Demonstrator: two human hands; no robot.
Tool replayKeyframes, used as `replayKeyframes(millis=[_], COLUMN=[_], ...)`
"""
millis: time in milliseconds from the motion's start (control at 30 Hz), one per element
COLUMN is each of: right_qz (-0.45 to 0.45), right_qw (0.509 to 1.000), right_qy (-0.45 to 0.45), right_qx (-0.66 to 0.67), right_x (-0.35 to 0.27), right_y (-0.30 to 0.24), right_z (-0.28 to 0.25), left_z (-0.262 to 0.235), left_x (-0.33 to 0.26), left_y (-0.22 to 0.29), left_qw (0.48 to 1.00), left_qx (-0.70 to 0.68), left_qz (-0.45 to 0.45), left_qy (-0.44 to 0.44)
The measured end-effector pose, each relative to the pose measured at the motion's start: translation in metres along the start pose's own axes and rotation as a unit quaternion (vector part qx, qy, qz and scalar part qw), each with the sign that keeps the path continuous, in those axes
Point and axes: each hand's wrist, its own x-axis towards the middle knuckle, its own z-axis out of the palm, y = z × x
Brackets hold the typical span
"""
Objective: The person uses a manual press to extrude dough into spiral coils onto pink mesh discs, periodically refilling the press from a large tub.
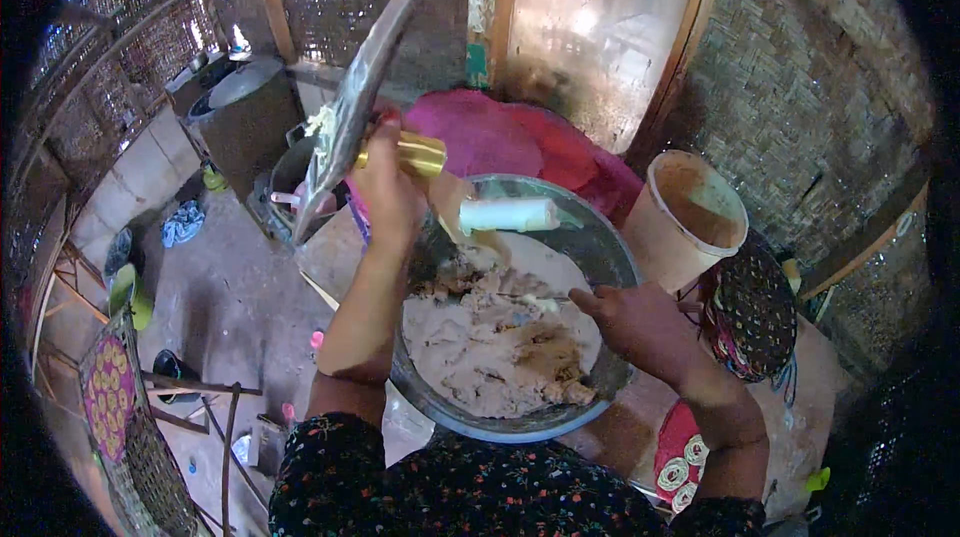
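My left hand (pixel 390 202) is raised over the left rim of a wide metal basin (pixel 440 407). Its fingers are wrapped round a press-like tool with a gold tube (pixel 420 154) and a long grey curved piece (pixel 368 72); cream-coloured bits (pixel 322 127) cling to that piece. Brownish-pink dough (pixel 470 337) fills much of the basin, rough and lumpy at the front. A white cylinder (pixel 510 215) lies above the dough at the far side. My right hand (pixel 640 322) is closed over the basin's right side on a thin knife-like tool (pixel 535 297), its end smeared with pale dough.
A tall cream bucket (pixel 690 222) stands behind right, beside a dark round woven tray (pixel 750 307). Pink cloth or plastic (pixel 500 132) lies behind the basin. Pale coils rest on red sheets, on a rack (pixel 110 397) at left and near my right forearm (pixel 680 457). A large pot (pixel 245 87) is far left.
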Motion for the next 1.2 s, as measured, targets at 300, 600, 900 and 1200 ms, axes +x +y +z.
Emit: replayKeyframes(millis=[300,600,900,1200], right_qz=[-0.112,-0.134,-0.067,0.058], right_qw=[0.993,0.970,0.956,0.836], right_qy=[-0.041,-0.154,-0.176,-0.056], right_qx=[0.025,0.132,0.226,0.543], right_x=[0.069,0.069,0.013,-0.072], right_y=[-0.002,-0.051,-0.023,0.040], right_z=[0.105,0.112,0.041,-0.072], left_z=[-0.029,-0.020,0.000,0.037], left_x=[-0.007,0.004,0.023,0.035], left_y=[-0.027,-0.025,0.001,0.031], left_qw=[0.946,0.931,0.914,0.755], left_qx=[0.264,0.293,0.335,0.441], left_qz=[0.142,0.164,0.173,0.238], left_qy=[-0.124,-0.147,-0.152,-0.422])
